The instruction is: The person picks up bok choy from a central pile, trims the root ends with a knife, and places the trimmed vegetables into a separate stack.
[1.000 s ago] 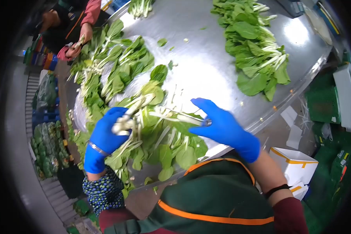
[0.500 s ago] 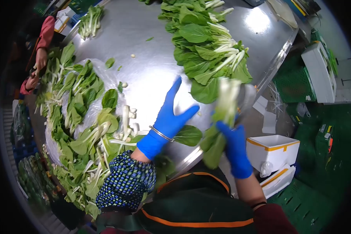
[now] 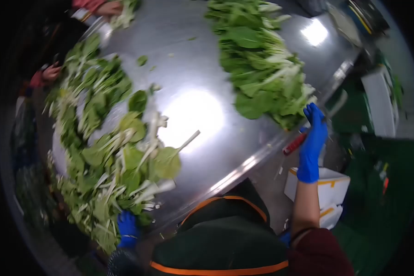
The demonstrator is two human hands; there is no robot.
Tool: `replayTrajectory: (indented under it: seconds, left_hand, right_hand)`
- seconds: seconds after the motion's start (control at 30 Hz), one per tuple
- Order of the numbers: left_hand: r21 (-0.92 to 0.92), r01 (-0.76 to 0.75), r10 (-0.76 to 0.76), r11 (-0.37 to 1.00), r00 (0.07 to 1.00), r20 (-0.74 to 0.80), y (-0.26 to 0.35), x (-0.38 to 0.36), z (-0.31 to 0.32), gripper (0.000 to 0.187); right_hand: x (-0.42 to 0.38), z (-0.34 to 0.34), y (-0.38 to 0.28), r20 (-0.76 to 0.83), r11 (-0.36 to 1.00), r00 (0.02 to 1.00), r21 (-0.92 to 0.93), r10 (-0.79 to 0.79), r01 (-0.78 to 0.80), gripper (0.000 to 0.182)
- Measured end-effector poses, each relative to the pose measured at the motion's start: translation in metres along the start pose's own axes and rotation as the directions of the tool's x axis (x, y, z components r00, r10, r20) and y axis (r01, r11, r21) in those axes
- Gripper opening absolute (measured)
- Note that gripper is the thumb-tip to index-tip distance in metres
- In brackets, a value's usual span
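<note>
My left hand (image 3: 127,228), in a blue glove, is low at the edge of the loose pile of leafy greens (image 3: 94,156); its fingers are slightly apart against the leaves. In my right hand (image 3: 313,145), also gloved in blue, is a knife with a red handle (image 3: 293,144), and its blurred blade points up and right. The fingertips of that hand are at the stem ends of a row of stacked greens (image 3: 262,69). One leaf with a long stem (image 3: 168,163) lies on the inner side of the pile.
Another person's hand (image 3: 109,8) is on a bunch at the top left, and their other hand (image 3: 51,72) is beside the pile. The metal table (image 3: 188,69) has a raised front edge. White foam boxes (image 3: 333,186) stand right of it, near green crates (image 3: 349,110).
The bunch from my right hand is no longer in it; that hand moved right and up to the row's end. My left hand moved down to the pile. A co-worker's hand reached the top-left bunch.
</note>
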State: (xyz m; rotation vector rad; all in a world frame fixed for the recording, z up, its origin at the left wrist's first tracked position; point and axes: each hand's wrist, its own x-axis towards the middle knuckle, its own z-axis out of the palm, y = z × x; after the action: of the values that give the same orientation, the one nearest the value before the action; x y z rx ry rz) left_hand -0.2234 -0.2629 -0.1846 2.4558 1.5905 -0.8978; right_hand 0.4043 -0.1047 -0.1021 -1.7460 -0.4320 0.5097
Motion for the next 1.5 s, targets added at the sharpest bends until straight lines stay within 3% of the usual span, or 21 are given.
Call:
replayTrajectory:
  seconds: [0.03, 0.1, 0.13, 0.2, 0.23, 0.33, 0.4, 0.43, 0.5, 0.53, 0.7, 0.77, 0.93, 1.0, 1.13, 1.17, 1.23, 1.37, 1.4, 1.43, 1.5]
  left_hand:
    - [0.269, 0.037, -0.07, 0.963, 0.991, 0.116, -0.042, -0.02, 0.048, 0.056]
    - [0.007, 0.254, -0.239, 0.967, 0.897, 0.371, -0.073, -0.034, -0.005, 0.071]
    - [-0.105, 0.227, -0.204, 0.968, 0.96, 0.193, -0.092, -0.033, 0.001, 0.065]
    - [-0.238, 0.327, -0.052, 0.914, 0.679, 0.732, -0.144, -0.011, 0.017, 0.043]
    - [-0.246, 0.193, -0.047, 0.95, 0.867, 0.496, -0.15, -0.003, 0.022, 0.027]
    - [-0.241, 0.369, -0.25, 0.898, 0.877, 0.409, -0.112, 0.057, -0.158, 0.029]
    - [-0.568, 0.239, -0.348, 0.787, 0.933, -0.09, -0.082, 0.095, -0.198, 0.025]
    - [-0.574, -0.071, -0.285, 0.815, 0.815, -0.505, -0.076, 0.126, -0.174, 0.026]
    - [-0.419, -0.215, -0.167, 0.882, 0.69, -0.704, -0.061, 0.195, -0.169, 0.038]
    - [-0.322, -0.046, -0.207, 0.946, 0.68, -0.703, -0.05, 0.218, -0.157, 0.042]
    - [-0.598, -0.258, -0.318, 0.759, 0.655, -0.686, -0.039, 0.21, -0.158, 0.039]
    - [-0.711, -0.316, -0.345, 0.628, 0.706, -0.619, -0.006, 0.156, -0.205, 0.036]
    - [-0.901, -0.316, -0.258, 0.295, 0.882, -0.394, 0.047, 0.086, -0.248, 0.037]
    - [-0.963, -0.258, -0.237, 0.082, 0.933, -0.27, 0.058, 0.078, -0.252, 0.038]
    - [-0.977, -0.182, -0.19, 0.11, 0.961, -0.201, 0.053, 0.078, -0.237, 0.039]
    - [-0.979, -0.173, -0.202, 0.106, 0.96, -0.191, 0.055, 0.081, -0.23, 0.039]
    - [-0.906, -0.301, -0.176, 0.298, 0.915, -0.362, 0.065, 0.084, -0.223, 0.039]
    - [-0.999, -0.032, -0.099, -0.037, 0.995, -0.028, 0.036, 0.084, -0.218, 0.033]
    - [-0.988, -0.091, -0.232, 0.128, 0.965, -0.119, 0.021, 0.087, -0.212, 0.032]
    - [-0.673, -0.088, -0.309, 0.734, 0.84, -0.447, 0.007, 0.089, -0.211, 0.033]
    - [-0.584, -0.041, -0.372, 0.811, 0.735, -0.567, 0.016, 0.091, -0.226, 0.039]
  right_hand:
    - [-0.019, 0.01, -0.008, 0.084, 0.999, 0.996, 0.046, 0.022, -0.026, 0.042]
    - [-0.067, 0.038, -0.014, 0.249, 0.988, 0.966, 0.116, 0.068, -0.099, 0.039]
    - [-0.091, 0.052, -0.017, 0.448, 0.963, 0.874, 0.095, 0.186, -0.253, 0.039]
    - [-0.14, 0.07, -0.011, 0.705, 0.868, 0.615, -0.001, 0.353, -0.497, 0.038]
    - [-0.166, 0.075, -0.005, 0.768, 0.807, 0.494, -0.05, 0.408, -0.589, 0.038]
    - [-0.212, 0.078, 0.008, 0.822, 0.79, 0.35, -0.183, 0.449, -0.585, 0.039]
    - [-0.22, 0.082, -0.005, 0.816, 0.774, 0.269, -0.3, 0.511, -0.558, 0.036]
    - [-0.22, 0.088, -0.011, 0.818, 0.779, 0.278, -0.293, 0.504, -0.554, 0.036]
    - [-0.215, 0.1, -0.026, 0.837, 0.862, 0.286, -0.357, 0.466, -0.359, 0.033]
    - [-0.217, 0.103, -0.035, 0.836, 0.875, 0.298, -0.372, 0.461, -0.309, 0.03]
    - [-0.235, 0.087, -0.038, 0.841, 0.941, 0.423, -0.32, 0.336, -0.111, 0.026]
    - [-0.24, 0.076, -0.019, 0.896, 0.984, 0.444, -0.068, -0.013, 0.166, 0.026]
    - [-0.232, 0.113, -0.047, 0.922, 0.869, 0.291, 0.087, -0.255, 0.487, 0.035]
    - [-0.228, 0.124, -0.043, 0.891, 0.626, 0.054, 0.274, -0.452, 0.73, 0.037]
    - [-0.216, 0.121, -0.006, 0.917, 0.877, 0.389, -0.115, -0.087, 0.467, 0.033]
    - [-0.218, 0.119, -0.008, 0.923, 0.877, 0.375, -0.111, -0.083, 0.467, 0.033]
    - [-0.243, 0.115, -0.039, 0.953, 0.979, 0.228, -0.192, 0.201, -0.062, 0.029]
    - [-0.24, 0.12, -0.024, 0.92, 0.971, 0.32, -0.237, 0.228, -0.011, 0.024]
    - [-0.234, 0.118, -0.027, 0.883, 0.945, 0.336, -0.311, 0.326, -0.1, 0.022]
    - [-0.235, 0.117, -0.027, 0.885, 0.944, 0.329, -0.312, 0.329, -0.104, 0.022]
    - [-0.238, 0.118, -0.025, 0.865, 0.921, 0.332, -0.308, 0.375, -0.239, 0.023]
